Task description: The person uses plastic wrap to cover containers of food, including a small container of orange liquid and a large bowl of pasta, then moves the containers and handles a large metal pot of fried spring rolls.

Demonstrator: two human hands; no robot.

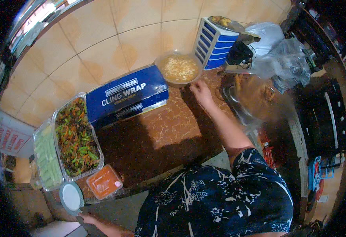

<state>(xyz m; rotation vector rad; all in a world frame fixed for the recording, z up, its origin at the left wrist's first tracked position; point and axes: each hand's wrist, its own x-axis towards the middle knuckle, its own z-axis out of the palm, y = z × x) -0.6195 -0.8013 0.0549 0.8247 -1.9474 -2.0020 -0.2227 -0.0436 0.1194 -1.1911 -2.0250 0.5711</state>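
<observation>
My left hand (89, 219) grips the near edge of a small oval plate (72, 198) with a white centre and a grey-green rim, at the lower left. My right hand (202, 94) is at the front right of a round bowl (179, 69) with a pale, crumbly topping over yellowish food. Its fingers are bent close to the bowl's rim; whether they touch it or hold anything is unclear. Between the hands lies a blue cling wrap box (128, 91). Beside it is a foil tray (77, 139) of dark food with green and orange vegetable pieces.
A clear container of pale green pieces (47, 160) and an orange-filled plastic container (104, 182) flank the foil tray. A blue-and-white drawer unit (217, 44) stands against the tiled wall (140, 38). Plastic bags (285, 62) and a tray of brownish food (255, 94) are at the right.
</observation>
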